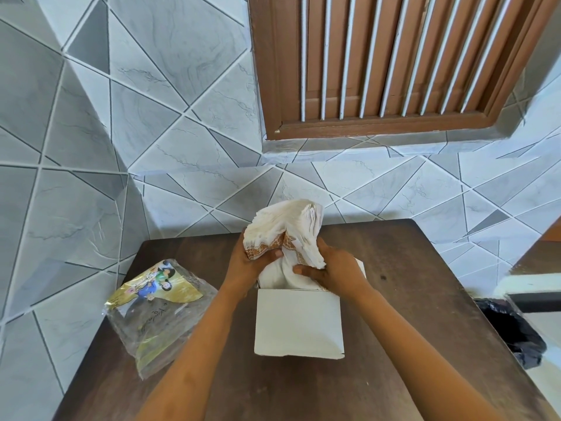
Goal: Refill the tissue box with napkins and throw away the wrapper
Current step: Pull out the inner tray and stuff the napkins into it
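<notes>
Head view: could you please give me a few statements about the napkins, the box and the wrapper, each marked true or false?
1. The left hand and the right hand both grip the napkins at the open top of the tissue box. True.
2. The wrapper is inside the box. False: the wrapper lies on the table, to the left of the box.
3. The napkins are plain white all over. False: they carry a brown patterned border.
4. A black bin bag sits past the table's right edge. True.
</notes>
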Motion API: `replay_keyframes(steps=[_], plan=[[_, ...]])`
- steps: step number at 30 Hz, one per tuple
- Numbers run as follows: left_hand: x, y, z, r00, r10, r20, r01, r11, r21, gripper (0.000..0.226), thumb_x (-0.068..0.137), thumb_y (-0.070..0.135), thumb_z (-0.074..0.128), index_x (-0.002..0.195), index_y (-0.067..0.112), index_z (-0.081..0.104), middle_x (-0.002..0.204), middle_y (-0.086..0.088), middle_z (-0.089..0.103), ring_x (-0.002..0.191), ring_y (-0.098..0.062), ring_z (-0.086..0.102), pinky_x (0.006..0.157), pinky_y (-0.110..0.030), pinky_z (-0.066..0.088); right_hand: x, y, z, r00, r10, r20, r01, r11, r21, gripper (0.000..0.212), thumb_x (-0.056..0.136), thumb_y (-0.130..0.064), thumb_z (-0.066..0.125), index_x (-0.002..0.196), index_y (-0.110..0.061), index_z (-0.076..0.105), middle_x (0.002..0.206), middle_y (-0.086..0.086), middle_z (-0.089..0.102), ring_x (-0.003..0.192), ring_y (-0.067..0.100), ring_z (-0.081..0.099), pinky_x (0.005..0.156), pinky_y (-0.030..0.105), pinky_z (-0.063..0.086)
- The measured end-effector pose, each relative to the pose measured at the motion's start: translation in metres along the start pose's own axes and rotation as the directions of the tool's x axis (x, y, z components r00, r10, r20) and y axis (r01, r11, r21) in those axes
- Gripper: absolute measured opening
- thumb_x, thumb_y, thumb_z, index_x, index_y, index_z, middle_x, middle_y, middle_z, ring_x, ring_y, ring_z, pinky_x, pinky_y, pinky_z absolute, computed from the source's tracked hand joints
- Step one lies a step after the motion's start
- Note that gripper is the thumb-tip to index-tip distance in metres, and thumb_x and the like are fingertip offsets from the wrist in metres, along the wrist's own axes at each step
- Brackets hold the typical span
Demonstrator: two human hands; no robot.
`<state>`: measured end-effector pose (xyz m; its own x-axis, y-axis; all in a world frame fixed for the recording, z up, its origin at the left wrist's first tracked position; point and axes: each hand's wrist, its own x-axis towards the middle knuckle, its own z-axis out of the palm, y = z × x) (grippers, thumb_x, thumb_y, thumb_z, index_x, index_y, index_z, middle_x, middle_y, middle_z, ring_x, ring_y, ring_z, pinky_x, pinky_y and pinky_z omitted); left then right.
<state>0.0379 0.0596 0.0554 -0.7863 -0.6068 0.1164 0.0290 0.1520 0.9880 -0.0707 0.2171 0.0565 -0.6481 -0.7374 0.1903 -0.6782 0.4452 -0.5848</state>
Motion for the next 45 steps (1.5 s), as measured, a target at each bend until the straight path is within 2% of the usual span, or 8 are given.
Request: replay_keyframes(steps=[9, 14, 17, 22, 26, 31, 36, 45], plan=[[-0.002, 0.001, -0.001, 0.999, 0.029, 0.014, -0.028, 0.999, -0.030, 0.074, 0.057, 0.035, 0.079, 0.124, 0.015, 0.056, 0.120, 0.008, 0.065, 0.106, 0.000, 0.063, 0.079, -0.012, 0.051, -0.004, 0.004, -0.034, 0.978, -0.060, 0.202, 0.018, 0.979, 0.205, 0.046, 0.066, -0.027, 0.082, 0.100, -0.034, 0.051, 0.079, -0.027, 0.050, 0.071, -0.020, 0.050, 0.062, 0.002, 0.037], [0.002, -0.003, 0.001, 1.000, 0.008, 0.007, -0.008, 0.999, -0.047, 0.066, 0.062, 0.018, 0.083, 0.122, 0.013, 0.056, 0.114, 0.008, 0.066, 0.100, 0.003, 0.064, 0.080, -0.013, 0.052, 0.003, 0.001, -0.047, 0.940, 0.040, 0.340, -0.003, 0.994, -0.108, 0.033, 0.072, -0.026, 0.074, 0.093, -0.024, 0.050, 0.078, -0.020, 0.049, 0.080, 0.011, 0.047, 0.056, 0.008, 0.031], [0.004, -0.007, 0.001, 1.000, 0.001, 0.018, -0.002, 1.000, 0.014, 0.067, 0.062, 0.019, 0.083, 0.123, 0.012, 0.056, 0.121, 0.001, 0.065, 0.103, -0.001, 0.063, 0.083, -0.013, 0.051, 0.002, -0.008, -0.040, 0.948, 0.033, 0.315, 0.036, 0.977, -0.211, 0.015, 0.080, -0.014, 0.062, 0.090, -0.004, 0.059, 0.090, 0.009, 0.066, 0.080, 0.020, 0.051, 0.060, 0.023, 0.035], [0.006, -0.010, 0.001, 1.000, 0.004, 0.027, -0.005, 0.999, 0.044, 0.059, 0.069, 0.004, 0.079, 0.123, 0.010, 0.055, 0.119, 0.000, 0.065, 0.102, 0.001, 0.062, 0.075, -0.005, 0.048, -0.001, -0.014, -0.036, 0.953, 0.005, 0.304, 0.087, 0.954, -0.287, 0.027, 0.085, -0.018, 0.058, 0.105, 0.000, 0.061, 0.108, 0.016, 0.066, 0.099, 0.028, 0.057, 0.067, 0.017, 0.024], [0.005, -0.009, 0.001, 0.997, 0.013, 0.082, -0.017, 0.999, 0.052, 0.058, 0.069, 0.003, 0.079, 0.122, 0.012, 0.056, 0.117, 0.004, 0.066, 0.105, 0.000, 0.063, 0.080, -0.008, 0.049, -0.007, -0.002, -0.042, 0.952, 0.036, 0.305, -0.059, 0.996, 0.066, 0.048, 0.070, -0.016, 0.076, 0.114, -0.009, 0.057, 0.099, -0.001, 0.066, 0.086, 0.013, 0.060, 0.068, 0.014, 0.042], [-0.002, -0.013, 0.006, 0.992, 0.013, 0.122, -0.020, 0.998, 0.054, 0.054, 0.065, -0.003, 0.080, 0.106, 0.025, 0.057, 0.110, 0.006, 0.067, 0.097, 0.000, 0.065, 0.080, -0.012, 0.050, -0.019, 0.004, -0.034, 0.981, 0.052, 0.186, -0.134, 0.878, 0.460, 0.103, 0.064, -0.009, 0.083, 0.139, -0.033, 0.016, 0.122, -0.030, 0.043, 0.108, -0.009, 0.051, 0.090, 0.006, 0.041], [-0.002, -0.005, -0.002, 0.983, -0.004, 0.181, -0.009, 0.998, 0.070, 0.060, 0.063, -0.001, 0.082, 0.104, 0.033, 0.054, 0.107, 0.016, 0.067, 0.096, 0.004, 0.063, 0.080, -0.011, 0.049, -0.022, 0.010, -0.019, 0.995, 0.090, -0.035, -0.061, 0.869, 0.490, 0.058, 0.068, -0.006, 0.079, 0.112, -0.031, 0.051, 0.103, -0.020, 0.062, 0.084, -0.021, 0.056, 0.072, 0.004, 0.043], [0.002, 0.013, -0.026, 0.875, -0.187, 0.447, 0.003, 0.925, 0.381, 0.060, 0.069, 0.011, 0.080, 0.122, 0.018, 0.054, 0.119, 0.007, 0.062, 0.107, -0.010, 0.060, 0.084, -0.012, 0.047, -0.019, 0.007, -0.026, 0.984, -0.020, 0.179, -0.014, 0.982, 0.189, 0.034, 0.068, -0.019, 0.078, 0.094, -0.009, 0.058, 0.081, -0.001, 0.066, 0.071, 0.011, 0.058, 0.063, 0.030, 0.044]])
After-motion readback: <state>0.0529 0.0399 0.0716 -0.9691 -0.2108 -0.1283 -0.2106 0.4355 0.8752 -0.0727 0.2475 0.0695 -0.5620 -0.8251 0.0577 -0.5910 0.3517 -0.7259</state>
